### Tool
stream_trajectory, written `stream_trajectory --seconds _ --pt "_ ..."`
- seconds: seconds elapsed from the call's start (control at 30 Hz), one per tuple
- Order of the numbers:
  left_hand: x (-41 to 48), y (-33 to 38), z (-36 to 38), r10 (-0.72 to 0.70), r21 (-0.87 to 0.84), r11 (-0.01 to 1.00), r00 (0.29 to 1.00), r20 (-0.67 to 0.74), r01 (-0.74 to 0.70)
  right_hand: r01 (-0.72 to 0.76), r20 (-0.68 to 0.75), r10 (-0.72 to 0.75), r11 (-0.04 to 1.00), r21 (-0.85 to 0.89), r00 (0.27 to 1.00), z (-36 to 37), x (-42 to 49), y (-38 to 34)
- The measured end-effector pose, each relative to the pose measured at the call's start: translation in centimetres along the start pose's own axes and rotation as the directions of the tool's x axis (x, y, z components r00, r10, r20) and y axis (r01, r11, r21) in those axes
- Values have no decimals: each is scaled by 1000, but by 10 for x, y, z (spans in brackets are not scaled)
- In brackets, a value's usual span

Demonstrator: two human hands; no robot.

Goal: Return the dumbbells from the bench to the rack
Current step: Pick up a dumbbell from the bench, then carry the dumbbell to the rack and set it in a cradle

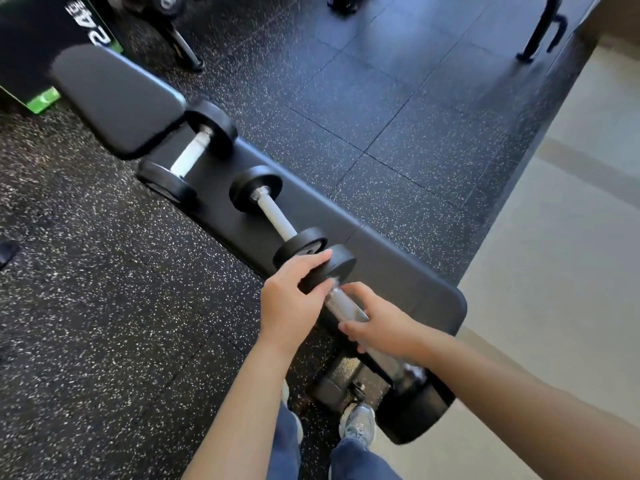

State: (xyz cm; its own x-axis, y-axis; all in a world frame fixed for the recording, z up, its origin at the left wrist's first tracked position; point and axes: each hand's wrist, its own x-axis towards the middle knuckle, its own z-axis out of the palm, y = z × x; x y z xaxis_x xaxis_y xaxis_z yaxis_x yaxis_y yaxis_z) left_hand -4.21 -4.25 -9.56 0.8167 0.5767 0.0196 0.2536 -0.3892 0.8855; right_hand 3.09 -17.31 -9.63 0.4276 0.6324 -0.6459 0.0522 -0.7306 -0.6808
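The person is standing at the 6 o'clock end of the black bench, which is running away toward 10 o'clock across the speckled rubber floor. Three dumbbells are lying on its pad. The right hand is wrapping its fingers around the knurled steel handle of the nearest dumbbell. That dumbbell's far head is sitting just beside the head of the middle dumbbell, while its large near head is hanging off the bench end at 5 o'clock. The left hand is cupping that far head, fingers curved over the rim and thumb against its inner face. The far dumbbell is lying crosswise at 10 o'clock, where the seat pad is meeting the backrest. Grey shoes and blue trouser legs are showing at 6 o'clock.
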Motion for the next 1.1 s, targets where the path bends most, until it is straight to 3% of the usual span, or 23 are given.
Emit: stream_trajectory --seconds 0.33,0.73,1.1 --pt "-41 114 -91 -53 -150 988 993 -104 37 165 234 -100 946 -278 967 -23 -113 -100" --pt "-83 184 -186 -45 -129 992 939 -342 0 370 376 -259 891 -263 890 -12 -173 -188" --pt "-100 172 -297 -11 -93 995 894 -449 -34 457 382 -377 878 -143 844 60 -172 -274"
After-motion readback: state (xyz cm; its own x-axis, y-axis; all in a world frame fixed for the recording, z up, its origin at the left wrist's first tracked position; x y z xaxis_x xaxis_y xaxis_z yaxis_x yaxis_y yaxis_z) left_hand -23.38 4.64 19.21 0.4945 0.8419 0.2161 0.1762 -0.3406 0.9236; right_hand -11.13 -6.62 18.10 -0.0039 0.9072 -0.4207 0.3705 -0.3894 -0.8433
